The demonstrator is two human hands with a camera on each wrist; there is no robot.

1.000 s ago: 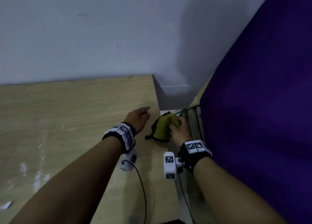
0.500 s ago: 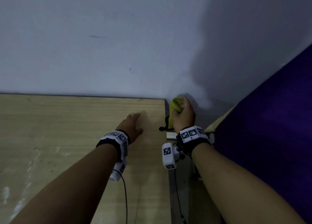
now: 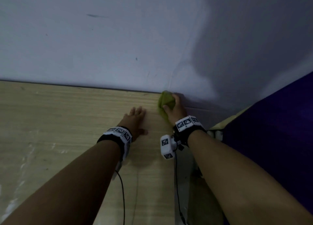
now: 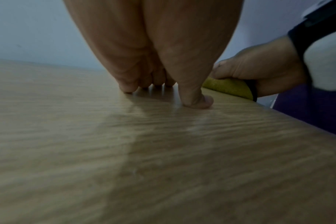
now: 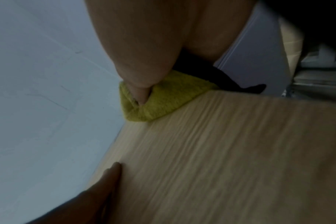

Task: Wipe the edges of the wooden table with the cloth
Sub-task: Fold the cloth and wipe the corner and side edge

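Wiping the table's far corner, at frame center.
The cloth (image 3: 165, 104) is being gripped by the right hand (image 3: 175, 111); the left hand (image 3: 135, 118), spread flat, is best pressed on the wooden table (image 3: 67, 123).

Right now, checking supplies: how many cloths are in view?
1: the green cloth, gripped by the right hand at the wooden table's far right corner by the wall.

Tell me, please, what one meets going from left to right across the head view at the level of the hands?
Bare wooden table → left hand, flat on it → green cloth → right hand gripping it → purple surface.
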